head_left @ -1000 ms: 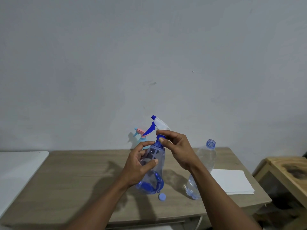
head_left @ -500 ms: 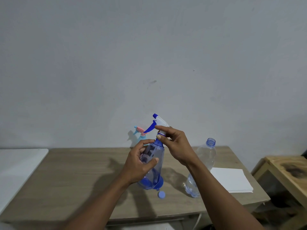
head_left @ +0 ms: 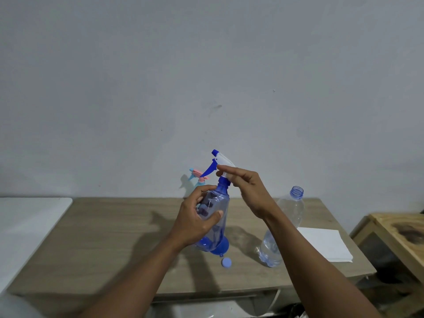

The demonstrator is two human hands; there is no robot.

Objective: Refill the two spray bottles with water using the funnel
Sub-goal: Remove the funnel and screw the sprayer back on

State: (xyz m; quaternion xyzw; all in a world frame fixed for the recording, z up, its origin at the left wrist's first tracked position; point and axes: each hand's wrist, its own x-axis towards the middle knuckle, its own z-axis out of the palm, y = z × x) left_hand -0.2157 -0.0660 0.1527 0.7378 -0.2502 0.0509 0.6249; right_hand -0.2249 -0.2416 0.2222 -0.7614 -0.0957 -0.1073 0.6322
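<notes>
My left hand (head_left: 197, 222) grips the body of the translucent blue spray bottle (head_left: 218, 212), held tilted above the wooden table (head_left: 110, 237). My right hand (head_left: 247, 189) pinches the neck of its white-and-blue spray head (head_left: 221, 160), just above the blue collar. A blue funnel (head_left: 223, 247) lies on the table behind the bottle's base, mostly hidden. The second spray bottle's pink and light-blue trigger head (head_left: 197, 176) shows at the back; its body is hidden behind my left hand. An uncapped clear water bottle (head_left: 284, 226) stands to the right, under my right forearm.
A small blue cap (head_left: 226, 263) lies on the table near the funnel. A white folded sheet (head_left: 325, 244) rests at the table's right end. A white surface (head_left: 25, 221) adjoins on the left, and a wooden stool (head_left: 399, 232) stands on the right.
My right hand's fingers have slid up from the blue collar to the white neck of the spray head. The bottle has been raised slightly in my left hand.
</notes>
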